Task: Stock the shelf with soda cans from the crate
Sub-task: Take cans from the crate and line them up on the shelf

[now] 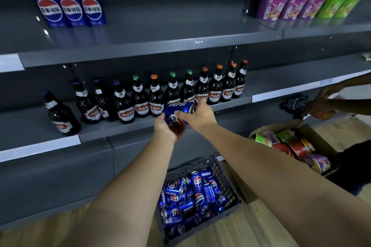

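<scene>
Both hands hold one blue soda can [179, 111] lying sideways in the air, in front of the middle shelf. My left hand [167, 128] cups it from below with curled fingers. My right hand [197, 115] grips its top end, thumb across the label. A grey plastic crate [224, 174] on the floor below holds several more blue cans [190, 196] piled loosely. Three blue cans [70, 7] stand upright at the left of the top shelf [160, 50].
Several dark glass bottles [156, 94] line the middle shelf just behind my hands. Purple and green snack cups [301, 7] stand at the top right. A cardboard box [313, 136] of snack cups sits on the floor at right, where another person's hands [325, 100] hold a packet.
</scene>
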A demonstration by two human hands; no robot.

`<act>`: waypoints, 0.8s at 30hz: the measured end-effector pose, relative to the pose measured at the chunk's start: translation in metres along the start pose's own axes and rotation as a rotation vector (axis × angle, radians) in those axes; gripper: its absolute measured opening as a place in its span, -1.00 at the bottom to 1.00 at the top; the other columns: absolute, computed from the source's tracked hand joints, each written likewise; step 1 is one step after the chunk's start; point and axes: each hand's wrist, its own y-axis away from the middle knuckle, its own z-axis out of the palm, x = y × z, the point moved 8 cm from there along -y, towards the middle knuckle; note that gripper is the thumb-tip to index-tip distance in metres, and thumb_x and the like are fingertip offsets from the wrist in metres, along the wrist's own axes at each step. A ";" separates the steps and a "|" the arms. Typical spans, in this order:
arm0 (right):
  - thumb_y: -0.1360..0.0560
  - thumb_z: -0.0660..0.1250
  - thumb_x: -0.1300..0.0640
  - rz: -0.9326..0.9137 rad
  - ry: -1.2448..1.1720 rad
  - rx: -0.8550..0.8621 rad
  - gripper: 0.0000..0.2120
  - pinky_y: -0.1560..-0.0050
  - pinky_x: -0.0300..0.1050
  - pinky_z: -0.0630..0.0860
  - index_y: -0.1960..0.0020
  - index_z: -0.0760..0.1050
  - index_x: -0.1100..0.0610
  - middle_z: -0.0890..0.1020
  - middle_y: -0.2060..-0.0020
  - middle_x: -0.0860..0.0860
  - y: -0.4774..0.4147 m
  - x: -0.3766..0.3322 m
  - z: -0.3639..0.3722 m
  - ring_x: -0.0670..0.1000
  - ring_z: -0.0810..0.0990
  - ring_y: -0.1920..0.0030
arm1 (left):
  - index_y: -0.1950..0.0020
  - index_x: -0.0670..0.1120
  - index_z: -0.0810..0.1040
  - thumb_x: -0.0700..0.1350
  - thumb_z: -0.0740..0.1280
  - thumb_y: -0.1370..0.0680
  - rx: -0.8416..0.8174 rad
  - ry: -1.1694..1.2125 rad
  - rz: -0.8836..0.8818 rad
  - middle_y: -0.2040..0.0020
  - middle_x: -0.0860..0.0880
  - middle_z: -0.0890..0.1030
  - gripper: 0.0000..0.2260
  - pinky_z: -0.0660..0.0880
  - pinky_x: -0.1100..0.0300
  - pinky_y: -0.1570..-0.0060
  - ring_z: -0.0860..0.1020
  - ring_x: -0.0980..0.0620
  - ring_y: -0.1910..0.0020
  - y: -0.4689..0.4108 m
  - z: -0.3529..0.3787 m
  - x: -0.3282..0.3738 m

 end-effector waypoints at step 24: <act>-0.26 0.53 -0.16 -0.341 0.211 -0.050 -0.27 0.00 -0.06 0.52 -0.25 0.28 0.10 0.50 -0.05 0.00 -0.011 -0.103 -0.036 0.05 0.52 -0.03 | -0.15 -0.15 0.48 0.29 0.02 -0.56 -0.267 -0.003 0.060 -0.04 -0.16 0.56 -0.45 0.46 0.05 0.08 0.54 -0.07 0.05 0.026 0.027 0.029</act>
